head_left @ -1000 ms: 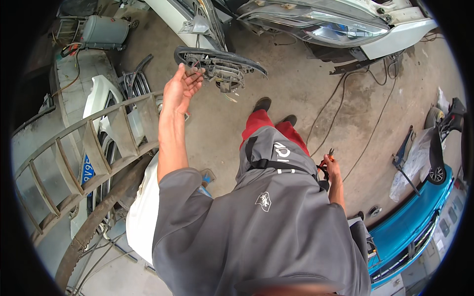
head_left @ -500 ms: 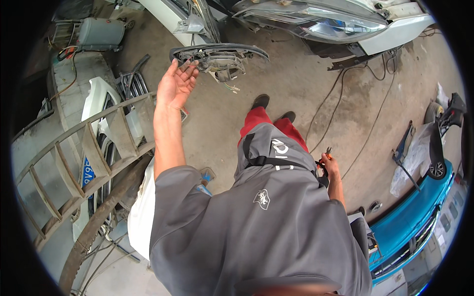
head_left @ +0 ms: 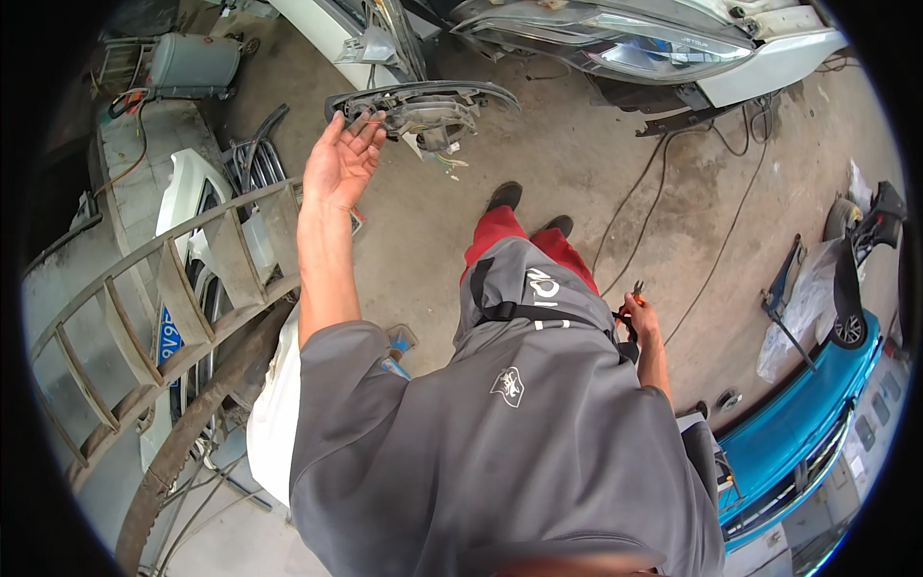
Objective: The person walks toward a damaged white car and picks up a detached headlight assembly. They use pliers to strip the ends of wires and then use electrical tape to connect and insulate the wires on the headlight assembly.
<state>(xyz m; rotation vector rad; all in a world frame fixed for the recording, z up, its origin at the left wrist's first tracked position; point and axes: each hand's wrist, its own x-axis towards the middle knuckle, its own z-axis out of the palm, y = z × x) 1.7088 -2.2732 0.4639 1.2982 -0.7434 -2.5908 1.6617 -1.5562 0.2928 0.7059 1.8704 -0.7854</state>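
Note:
With palm turned up, my left hand is stretched forward, its fingers curled at the near left edge of a dark car headlight unit. The unit's rear side shows, with housings and a long curved rim; thin loose wires dangle from its underside. A short red wire shows by my fingertips; whether they pinch it is too small to tell. Low by my right hip, my right hand is closed round pliers with orange handles, jaws pointing forward. Most of the handles are hidden in the fist.
A white car front with its headlight stands ahead at the right. Cables trail over the concrete floor. At left are a metal ladder-like frame and a white bumper. A blue car panel and plastic sheeting lie right.
My left hand and the headlight unit have shifted very slightly left and away from me. My right hand keeps the pliers in nearly the same place.

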